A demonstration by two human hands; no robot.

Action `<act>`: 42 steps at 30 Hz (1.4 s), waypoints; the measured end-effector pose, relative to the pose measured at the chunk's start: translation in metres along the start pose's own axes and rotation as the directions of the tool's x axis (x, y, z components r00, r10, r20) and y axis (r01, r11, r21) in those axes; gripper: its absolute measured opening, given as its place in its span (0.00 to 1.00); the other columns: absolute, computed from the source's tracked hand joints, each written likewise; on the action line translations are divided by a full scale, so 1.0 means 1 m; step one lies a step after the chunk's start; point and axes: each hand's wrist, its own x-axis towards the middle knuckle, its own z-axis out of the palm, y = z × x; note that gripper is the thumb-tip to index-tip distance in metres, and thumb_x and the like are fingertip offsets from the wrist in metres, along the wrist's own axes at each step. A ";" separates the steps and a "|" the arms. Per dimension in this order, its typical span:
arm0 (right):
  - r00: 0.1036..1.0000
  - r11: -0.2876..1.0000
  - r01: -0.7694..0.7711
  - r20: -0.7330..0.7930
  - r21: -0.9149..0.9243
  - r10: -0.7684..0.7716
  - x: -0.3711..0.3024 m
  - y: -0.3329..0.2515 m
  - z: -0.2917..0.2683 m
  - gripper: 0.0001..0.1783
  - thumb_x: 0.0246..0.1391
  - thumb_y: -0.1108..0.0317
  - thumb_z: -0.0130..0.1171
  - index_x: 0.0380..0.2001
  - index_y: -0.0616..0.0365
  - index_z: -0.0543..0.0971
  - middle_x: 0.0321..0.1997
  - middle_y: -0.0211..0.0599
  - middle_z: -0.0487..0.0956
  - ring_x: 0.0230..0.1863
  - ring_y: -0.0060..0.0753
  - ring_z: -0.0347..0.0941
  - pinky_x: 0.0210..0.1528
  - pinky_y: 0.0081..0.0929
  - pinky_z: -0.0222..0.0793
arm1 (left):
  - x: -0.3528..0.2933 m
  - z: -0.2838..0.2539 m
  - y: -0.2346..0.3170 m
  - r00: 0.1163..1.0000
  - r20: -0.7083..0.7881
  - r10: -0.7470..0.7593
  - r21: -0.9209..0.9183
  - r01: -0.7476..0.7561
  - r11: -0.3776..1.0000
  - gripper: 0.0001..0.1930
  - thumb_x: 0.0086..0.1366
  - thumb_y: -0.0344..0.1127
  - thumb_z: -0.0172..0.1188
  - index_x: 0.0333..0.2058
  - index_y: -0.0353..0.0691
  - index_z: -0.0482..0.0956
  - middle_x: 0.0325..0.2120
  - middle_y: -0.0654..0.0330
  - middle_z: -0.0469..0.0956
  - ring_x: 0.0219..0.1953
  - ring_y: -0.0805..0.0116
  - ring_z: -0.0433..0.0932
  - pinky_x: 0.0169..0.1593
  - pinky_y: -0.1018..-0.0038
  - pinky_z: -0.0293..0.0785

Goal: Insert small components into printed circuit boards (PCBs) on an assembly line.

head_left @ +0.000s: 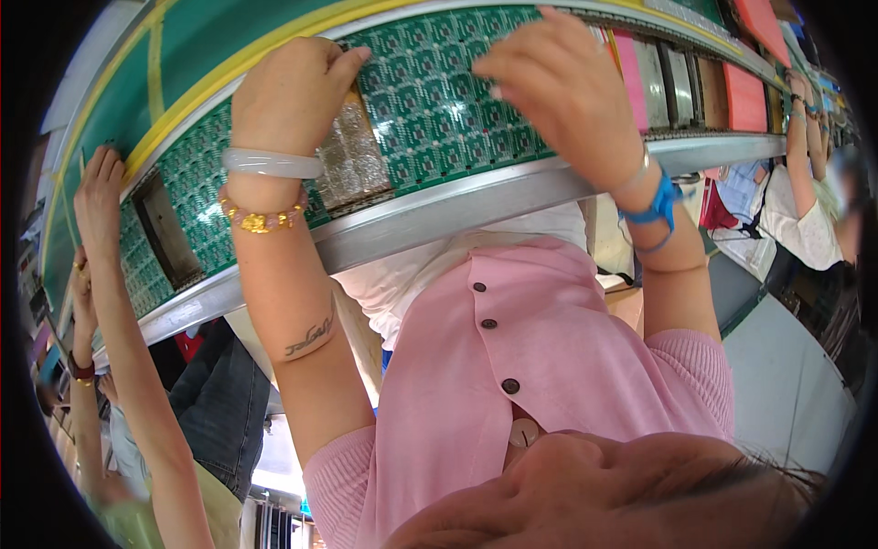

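My left hand (291, 96), with a white bangle and a beaded bracelet at its wrist, is over the left edge of a green circuit board panel (425, 101). Its fingers curl in and are mostly hidden behind the back of the hand. The thumb points right, beside the panel's upper left corner; whatever the fingers hold is hidden. Above the panel's right part hovers my right hand (572, 87), wearing a blue wrist strap (660, 212). Its fingers are loosely bent and apart, with nothing visible between them. The panel carries rows of small identical boards.
The panels lie in a line with a metal rail (457, 203) along its near side. More green panels (187, 169) lie to the left. A co-worker's hand (99, 188) touches the line's far edge there. Pink sheets (743, 96) lie to the right, where other people's arms reach in.
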 end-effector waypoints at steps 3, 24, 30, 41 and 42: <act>0.977 0.946 -0.090 0.214 0.312 0.023 0.005 -0.056 -0.012 0.17 0.42 0.72 0.57 0.40 0.55 0.75 0.38 0.32 0.76 0.49 0.36 0.69 0.61 0.46 0.55 | -0.011 -0.009 -0.009 0.994 -0.099 -0.040 -0.005 0.040 0.999 0.19 0.58 0.50 0.55 0.22 0.38 0.80 0.18 0.49 0.75 0.25 0.47 0.74 0.29 0.60 0.69; 0.860 0.900 -0.430 0.337 0.076 0.382 -0.094 -0.053 -0.033 0.26 0.45 0.61 0.60 0.48 0.57 0.70 0.48 0.40 0.73 0.52 0.38 0.68 0.65 0.45 0.49 | -0.102 0.008 -0.085 0.743 -0.668 -0.030 0.005 0.045 0.999 0.15 0.57 0.38 0.60 0.42 0.38 0.77 0.38 0.51 0.76 0.45 0.51 0.71 0.48 0.62 0.66; 0.759 0.800 -0.585 0.258 -0.135 0.598 -0.140 -0.004 -0.074 0.22 0.51 0.60 0.55 0.48 0.58 0.71 0.48 0.42 0.74 0.51 0.42 0.69 0.63 0.46 0.51 | -0.165 0.012 -0.167 0.791 -0.564 -0.238 0.157 0.386 0.909 0.19 0.62 0.43 0.54 0.44 0.35 0.76 0.38 0.48 0.76 0.46 0.49 0.70 0.51 0.60 0.64; 0.818 0.823 -0.560 0.218 0.096 0.532 -0.114 0.020 -0.085 0.16 0.50 0.65 0.57 0.42 0.58 0.75 0.43 0.43 0.76 0.46 0.47 0.70 0.51 0.39 0.62 | -0.149 0.016 -0.081 0.924 -0.345 -0.163 0.008 0.177 0.984 0.17 0.61 0.44 0.55 0.33 0.33 0.80 0.31 0.48 0.78 0.39 0.49 0.72 0.44 0.62 0.67; 0.838 0.830 -0.537 0.207 0.151 0.505 -0.103 0.021 -0.080 0.15 0.49 0.66 0.57 0.41 0.58 0.76 0.42 0.42 0.76 0.45 0.47 0.70 0.49 0.38 0.64 | -0.139 0.020 -0.068 0.950 -0.305 -0.066 -0.031 0.059 0.998 0.16 0.60 0.43 0.57 0.33 0.33 0.80 0.31 0.48 0.78 0.38 0.50 0.73 0.43 0.62 0.68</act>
